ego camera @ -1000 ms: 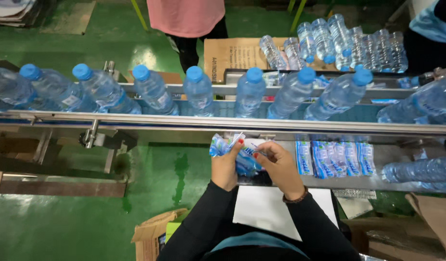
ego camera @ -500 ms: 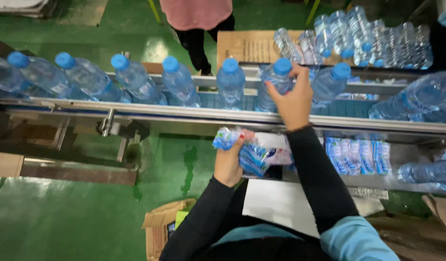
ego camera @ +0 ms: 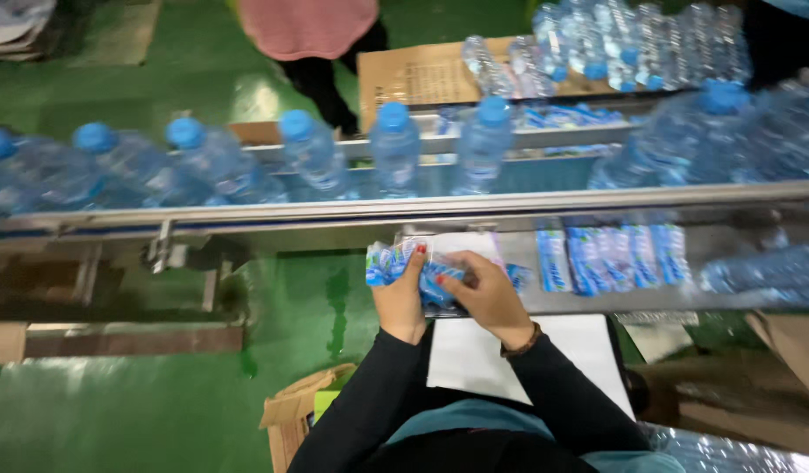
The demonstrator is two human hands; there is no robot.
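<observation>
Two hands — left hand [ego camera: 401, 293], right hand [ego camera: 485, 293] — grip one label bundle [ego camera: 395, 261].

This is a bottling plant's packing line. A steel conveyor rail [ego camera: 404, 210] crosses the middle of the frame, carrying a row of blue-capped water bottles [ego camera: 395, 149]. More bottles pile on cardboard [ego camera: 422, 74] at the upper right. The floor [ego camera: 115, 412] is painted green, and blue label stacks [ego camera: 610, 258] lie on a shelf right of centre.
</observation>
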